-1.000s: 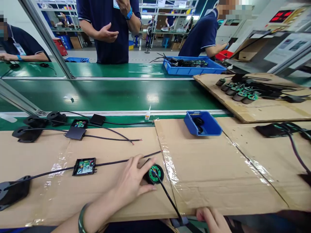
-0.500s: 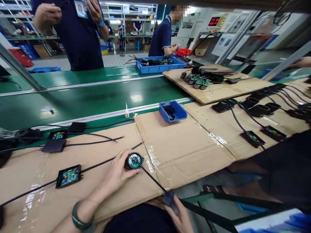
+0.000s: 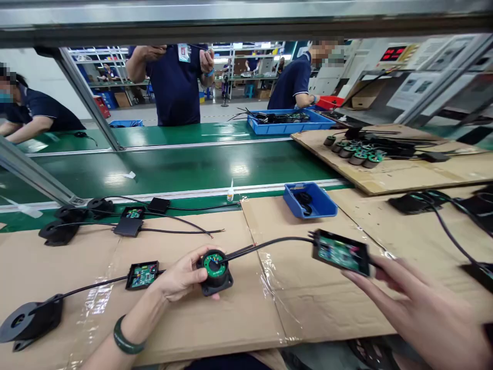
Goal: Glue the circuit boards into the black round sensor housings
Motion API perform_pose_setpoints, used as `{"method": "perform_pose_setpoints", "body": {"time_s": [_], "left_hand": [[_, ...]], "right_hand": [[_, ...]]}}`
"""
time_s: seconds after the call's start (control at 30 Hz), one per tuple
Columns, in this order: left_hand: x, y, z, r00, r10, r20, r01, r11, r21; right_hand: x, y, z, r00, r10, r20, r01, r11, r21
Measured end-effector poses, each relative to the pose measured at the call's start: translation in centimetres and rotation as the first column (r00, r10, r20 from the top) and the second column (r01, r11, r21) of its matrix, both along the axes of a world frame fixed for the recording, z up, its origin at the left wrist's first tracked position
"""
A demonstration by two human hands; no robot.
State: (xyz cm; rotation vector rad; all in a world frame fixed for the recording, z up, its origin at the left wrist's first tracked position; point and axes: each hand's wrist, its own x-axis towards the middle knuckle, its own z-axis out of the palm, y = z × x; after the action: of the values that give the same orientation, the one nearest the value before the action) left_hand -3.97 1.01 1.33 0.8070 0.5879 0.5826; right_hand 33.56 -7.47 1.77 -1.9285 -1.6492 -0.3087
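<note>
Since the earlier frame, the circuit box (image 3: 341, 255) swings from the near edge up and right over the table (image 3: 327, 303). Head view: left hand (image 3: 183, 273) grip clasps the round housing (image 3: 214, 267); right hand (image 3: 410, 300) grip pinches the box's right end. Box sits right of housing, right hand nearer; long axis left-right, right end slightly nearer. Cable (image 3: 277, 239) arcs between.

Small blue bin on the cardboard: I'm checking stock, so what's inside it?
Black ring-like parts lie in the small blue bin. Anything beneath them is covered and cannot be seen.
</note>
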Motion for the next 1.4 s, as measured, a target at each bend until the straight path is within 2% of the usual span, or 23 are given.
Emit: {"method": "perform_pose_setpoints", "body": {"time_s": [0.07, 0.13, 0.23, 0.33, 0.43, 0.53, 0.6, 0.67, 0.77, 0.87, 0.9, 0.93, 1.03, 1.07, 1.13, 1.27, 1.4], "left_hand": [[-0.2, 0.2, -0.3, 1.0, -0.002, 0.0, 0.002, 0.997, -0.083], [-0.1, 0.4, -0.6, 0.997, 0.042, -0.07, -0.053, 0.986, -0.158], [0.3, 0.6, -0.9, 0.978, 0.115, -0.175, -0.151, 0.966, -0.208], [0.7, 0.7, -0.9, 0.966, 0.172, -0.191, -0.217, 0.944, -0.247], [1.3, 0.7, -0.9, 0.96, 0.191, -0.204, -0.244, 0.928, -0.282], [2.0, 0.7, -1.0, 0.953, 0.188, -0.236, -0.253, 0.924, -0.286], [2.2, 0.7, -1.0, 0.948, 0.194, -0.253, -0.262, 0.925, -0.274], [2.2, 0.7, -1.0, 0.953, 0.188, -0.238, -0.249, 0.933, -0.259], [1.9, 0.6, -0.8, 0.979, 0.125, -0.159, -0.154, 0.971, -0.184], [1.6, 0.3, -0.7, 0.983, 0.081, -0.165, -0.077, 0.996, 0.033], [1.6, 0.1, -0.6, 0.978, 0.084, -0.192, -0.064, 0.992, 0.107], [1.7, 0.0, -0.6, 0.971, 0.091, -0.22, -0.053, 0.984, 0.17], [2.1, -0.3, -0.5, 0.953, 0.115, -0.281, -0.032, 0.959, 0.283], [2.2, -0.4, -0.4, 0.948, 0.124, -0.294, -0.03, 0.952, 0.305], [2.5, -0.5, -0.3, 0.936, 0.136, -0.323, -0.021, 0.942, 0.335], [3.0, -0.9, -0.2, 0.893, 0.184, -0.411, 0.01, 0.905, 0.426], [3.3, -1.7, -0.7, 0.83, 0.243, -0.502, 0.057, 0.858, 0.51]], "right_hand": [[-1.1, 4.7, -0.8, 0.994, 0.11, -0.018, -0.111, 0.991, -0.072], [-2.4, 8.4, -2.0, 0.973, 0.225, -0.046, -0.229, 0.962, -0.147], [-4.7, 12.3, -2.9, 0.933, 0.35, -0.079, -0.359, 0.91, -0.208], [-7.6, 15.9, -2.6, 0.886, 0.438, -0.151, -0.462, 0.855, -0.234], [-10.6, 20.5, -2.6, 0.863, 0.446, -0.236, -0.498, 0.83, -0.251], [-13.1, 24.7, -3.6, 0.846, 0.423, -0.325, -0.509, 0.824, -0.25], [-14.0, 26.4, -4.2, 0.815, 0.426, -0.393, -0.537, 0.809, -0.238], [-14.4, 27.0, -4.4, 0.775, 0.431, -0.462, -0.568, 0.796, -0.211], [-14.0, 25.7, -3.4, 0.7, 0.427, -0.572, -0.59, 0.797, -0.127], [-12.9, 21.6, -1.5, 0.611, 0.429, -0.665, -0.604, 0.796, -0.042], [-12.4, 19.8, -0.8, 0.558, 0.426, -0.712, -0.615, 0.788, -0.01], [-12.0, 17.7, -0.3, 0.487, 0.417, -0.767, -0.627, 0.778, 0.026], [-10.6, 11.6, 0.4, 0.121, 0.308, -0.944, -0.61, 0.773, 0.174], [-10.2, 9.8, 0.3, 0.015, 0.251, -0.968, -0.582, 0.789, 0.195], [-9.6, 6.8, -0.3, -0.116, 0.132, -0.985, -0.511, 0.842, 0.173], [-9.2, 3.2, -2.3, -0.283, -0.076, -0.956, -0.387, 0.921, 0.041], [-10.2, 1.9, -3.7, -0.423, -0.147, -0.894, -0.279, 0.96, -0.026]]}}
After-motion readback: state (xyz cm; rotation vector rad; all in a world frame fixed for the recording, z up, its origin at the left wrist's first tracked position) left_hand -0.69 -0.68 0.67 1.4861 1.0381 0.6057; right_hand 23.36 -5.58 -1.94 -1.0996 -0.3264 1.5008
